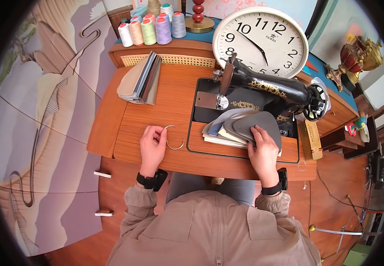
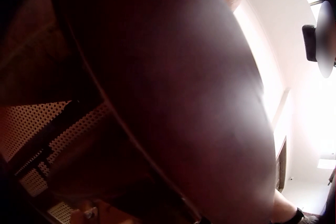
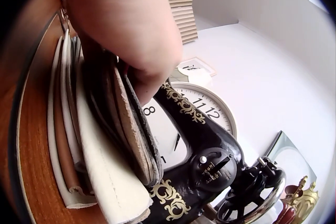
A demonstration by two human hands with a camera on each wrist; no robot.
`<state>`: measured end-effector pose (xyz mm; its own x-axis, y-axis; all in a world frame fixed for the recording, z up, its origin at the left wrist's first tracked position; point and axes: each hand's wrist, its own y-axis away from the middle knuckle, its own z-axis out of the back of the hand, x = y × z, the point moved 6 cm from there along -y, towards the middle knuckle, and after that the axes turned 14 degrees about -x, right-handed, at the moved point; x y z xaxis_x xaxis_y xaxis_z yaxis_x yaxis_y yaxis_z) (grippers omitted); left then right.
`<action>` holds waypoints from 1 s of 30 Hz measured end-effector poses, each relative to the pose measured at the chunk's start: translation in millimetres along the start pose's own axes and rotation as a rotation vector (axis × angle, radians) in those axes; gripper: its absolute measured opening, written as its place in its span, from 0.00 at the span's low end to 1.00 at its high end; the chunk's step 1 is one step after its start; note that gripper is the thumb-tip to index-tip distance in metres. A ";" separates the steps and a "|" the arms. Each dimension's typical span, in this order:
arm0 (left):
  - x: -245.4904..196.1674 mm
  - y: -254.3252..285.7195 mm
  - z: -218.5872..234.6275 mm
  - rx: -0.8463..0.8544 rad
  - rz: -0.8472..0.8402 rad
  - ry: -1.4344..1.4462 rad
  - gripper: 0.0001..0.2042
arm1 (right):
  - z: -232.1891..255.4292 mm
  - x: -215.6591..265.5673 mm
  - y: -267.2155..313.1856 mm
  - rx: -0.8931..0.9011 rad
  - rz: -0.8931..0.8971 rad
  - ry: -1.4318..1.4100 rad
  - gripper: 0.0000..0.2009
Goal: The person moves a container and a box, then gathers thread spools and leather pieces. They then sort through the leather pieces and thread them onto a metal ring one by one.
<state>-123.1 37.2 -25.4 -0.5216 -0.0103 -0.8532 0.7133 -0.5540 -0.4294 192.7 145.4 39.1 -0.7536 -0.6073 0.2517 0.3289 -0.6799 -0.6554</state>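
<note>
My left hand point(image 1: 152, 146) pinches one end of an open metal binder ring point(image 1: 183, 144) between thumb and fingertips, over the wooden sewing table point(image 1: 134, 133). My right hand point(image 1: 265, 153) grips a fanned stack of leather swatches point(image 1: 263, 124), grey on top with cream and blue pieces below, in front of the black sewing machine point(image 1: 263, 82). The right wrist view shows the swatches point(image 3: 113, 176) edge on, their near ends under the right hand point(image 3: 128, 29). A dark, blurred surface fills most of the left wrist view and hides the left hand's fingers.
Another bundle of swatches point(image 1: 141, 80) stands at the table's back left. Behind are thread spools point(image 1: 148, 33) and a round clock point(image 1: 263, 40). A yellow box point(image 1: 311, 139) is by the right edge. A patterned folding screen point(image 1: 45, 133) stands left.
</note>
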 end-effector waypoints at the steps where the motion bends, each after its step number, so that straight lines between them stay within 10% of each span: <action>1: -0.6 -0.2 0.0 0.001 -0.004 -0.004 0.04 | 0.4 0.2 -0.1 -0.016 0.005 0.012 0.20; 8: 15.7 0.2 -2.7 0.007 0.044 0.037 0.04 | 13.4 -22.8 -2.5 -0.050 -0.176 -0.119 0.13; 10: 21.4 0.8 -3.4 0.018 0.055 0.069 0.04 | 25.1 -44.6 3.5 0.002 -0.547 -0.239 0.12; 14: 21.7 0.1 -3.0 0.017 0.049 0.067 0.05 | 54.3 -82.5 29.7 -0.362 -0.770 -0.837 0.13; 20: 19.2 -1.2 -2.4 0.024 0.013 -0.051 0.07 | 129.5 -119.9 61.6 -0.808 -0.758 -0.610 0.13; 26: 17.2 -0.6 -3.1 0.028 0.007 -0.074 0.07 | 118.5 -88.3 49.8 -0.408 -0.132 0.166 0.27; 30: 15.7 1.7 -0.6 0.004 0.024 -0.052 0.06 | 47.7 -103.4 84.5 -0.034 -0.187 0.293 0.25</action>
<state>-129.8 36.5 -39.7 -0.5280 -0.0673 -0.8466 0.7242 -0.5563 -0.4075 325.6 131.1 -8.3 -0.9320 -0.3266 0.1575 0.1547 -0.7512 -0.6417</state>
